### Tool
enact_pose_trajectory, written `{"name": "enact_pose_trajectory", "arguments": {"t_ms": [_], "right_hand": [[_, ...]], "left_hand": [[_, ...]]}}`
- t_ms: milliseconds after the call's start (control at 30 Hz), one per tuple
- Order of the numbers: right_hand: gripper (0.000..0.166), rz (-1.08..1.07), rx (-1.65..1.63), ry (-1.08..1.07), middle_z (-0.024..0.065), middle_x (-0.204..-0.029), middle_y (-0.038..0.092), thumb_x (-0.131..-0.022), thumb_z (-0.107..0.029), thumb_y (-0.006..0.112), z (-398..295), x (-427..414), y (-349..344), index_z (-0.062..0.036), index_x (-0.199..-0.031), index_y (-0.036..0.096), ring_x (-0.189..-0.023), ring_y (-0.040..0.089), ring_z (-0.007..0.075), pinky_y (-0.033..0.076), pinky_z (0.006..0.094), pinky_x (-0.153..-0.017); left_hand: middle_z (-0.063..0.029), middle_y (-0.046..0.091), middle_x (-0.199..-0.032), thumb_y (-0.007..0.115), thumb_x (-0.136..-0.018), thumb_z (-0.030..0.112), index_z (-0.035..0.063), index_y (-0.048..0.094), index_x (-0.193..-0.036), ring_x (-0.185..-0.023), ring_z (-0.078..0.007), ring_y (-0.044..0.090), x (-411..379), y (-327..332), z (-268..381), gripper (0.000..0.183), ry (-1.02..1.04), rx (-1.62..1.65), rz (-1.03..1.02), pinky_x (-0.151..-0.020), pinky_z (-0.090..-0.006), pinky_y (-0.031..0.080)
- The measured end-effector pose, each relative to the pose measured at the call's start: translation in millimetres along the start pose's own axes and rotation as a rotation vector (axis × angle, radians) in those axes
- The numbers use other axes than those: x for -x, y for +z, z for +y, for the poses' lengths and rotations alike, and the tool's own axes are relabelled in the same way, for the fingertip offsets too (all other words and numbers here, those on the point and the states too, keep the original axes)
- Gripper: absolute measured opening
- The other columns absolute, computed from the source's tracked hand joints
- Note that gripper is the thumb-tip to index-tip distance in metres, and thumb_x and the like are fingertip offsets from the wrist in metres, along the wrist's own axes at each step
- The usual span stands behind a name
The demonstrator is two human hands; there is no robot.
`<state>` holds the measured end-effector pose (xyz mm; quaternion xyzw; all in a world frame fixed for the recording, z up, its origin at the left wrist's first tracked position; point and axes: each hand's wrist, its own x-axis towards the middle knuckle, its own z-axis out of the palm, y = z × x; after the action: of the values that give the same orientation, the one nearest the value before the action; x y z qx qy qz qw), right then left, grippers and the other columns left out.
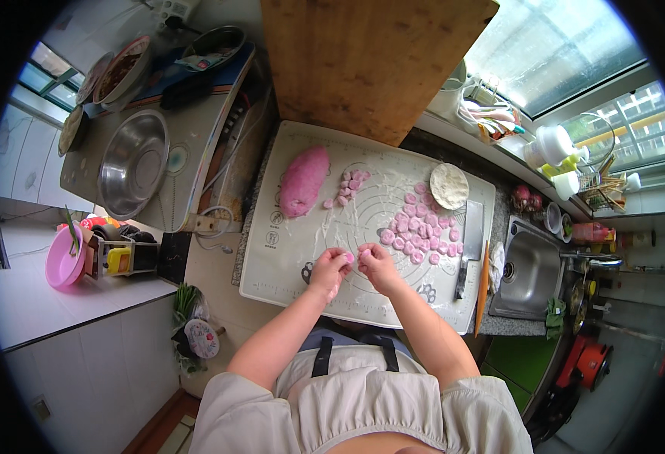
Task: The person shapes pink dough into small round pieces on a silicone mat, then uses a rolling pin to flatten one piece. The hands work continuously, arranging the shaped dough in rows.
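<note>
My left hand (330, 273) pinches a small pink dough piece (349, 258) between thumb and fingers, over the near part of a floured pastry mat (287, 267). Close beside it, my right hand (379, 267) holds another pink dough piece (364, 255) at its fingertips, partly hidden. Ahead lies a large pink dough log (305, 181), with a small heap of cut dough pieces (354, 184) to its right. Many flattened dough rounds (420, 227) are spread over the mat's right half. A bowl of flour (449, 186) stands behind them.
A cleaver (469, 244) lies along the mat's right side, beside a wooden rolling pin (482, 289). Farther right is a steel sink (531, 267). A tall wooden board (366, 62) stands behind the mat. On the left table rests a steel basin (135, 164).
</note>
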<state>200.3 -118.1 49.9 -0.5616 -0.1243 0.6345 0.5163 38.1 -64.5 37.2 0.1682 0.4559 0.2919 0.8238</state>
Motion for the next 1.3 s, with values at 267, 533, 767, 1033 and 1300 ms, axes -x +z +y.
{"name": "enact_pose_trajectory", "arguments": {"t_ms": [267,533,767,1033,1300], "right_hand": [[0.031,0.000,1.429,-0.867,0.0143,-0.118,0.063,-0.090,-0.010,0.065,10.9,-0.5,-19.8,-0.0058,-0.120,0.057,-0.103,0.060,0.0352,0.050,0.0449,-0.089],[0.061,-0.087,1.465,-0.856,0.0183,-0.135,0.056,-0.080,-0.002,0.069,6.1,38.9,-13.6,-0.0072,-0.139,0.053,-0.121,0.056,0.0382,0.045,0.0523,-0.101],[0.047,0.101,1.165,-0.821,0.0219,-0.123,0.059,-0.081,-0.005,0.071,-12.4,-38.0,2.8,-0.0046,-0.127,0.058,-0.108,0.061,0.0438,0.051,0.0491,-0.089],[0.029,0.441,1.155,-0.668,0.0218,-0.095,0.065,-0.089,-0.017,0.068,-41.2,-125.9,64.5,-0.0015,-0.113,0.061,-0.093,0.063,0.0443,0.052,0.0534,-0.079],[0.028,0.194,1.307,-0.738,0.0198,-0.101,0.062,-0.087,-0.010,0.068,-27.7,-52.3,4.2,-0.0063,-0.113,0.063,-0.090,0.064,0.0435,0.055,0.0497,-0.077]], "left_hand": [[-0.0044,0.066,-0.095,0.076,-0.090,0.011,0.0048,0.060,-0.109,-0.081,-0.0150,0.064,-24.4,-9.7,12.1,0.025,0.465,-0.830,0.217,-0.080,-0.0296,0.055],[-0.0062,0.068,-0.100,0.076,-0.084,0.011,0.0075,0.065,-0.104,-0.093,-0.0220,0.066,-50.6,-20.9,34.4,0.022,0.853,-1.261,0.198,-0.084,-0.0363,0.053],[-0.0071,0.061,-0.124,0.077,-0.078,0.016,0.0119,0.066,-0.111,-0.124,-0.0304,0.054,-29.7,-37.4,39.3,0.035,1.104,-1.642,-0.028,-0.106,-0.0482,0.042],[-0.0134,0.052,-0.132,0.075,-0.079,0.017,0.0059,0.055,-0.124,-0.134,-0.0345,0.046,-34.3,-72.4,47.4,0.051,1.043,-1.659,0.359,-0.113,-0.0516,0.034],[-0.0126,0.053,-0.127,0.073,-0.081,0.023,0.0058,0.055,-0.122,-0.134,-0.0332,0.048,-29.0,-65.8,49.0,0.048,1.022,-1.733,0.409,-0.113,-0.0534,0.035]]}}
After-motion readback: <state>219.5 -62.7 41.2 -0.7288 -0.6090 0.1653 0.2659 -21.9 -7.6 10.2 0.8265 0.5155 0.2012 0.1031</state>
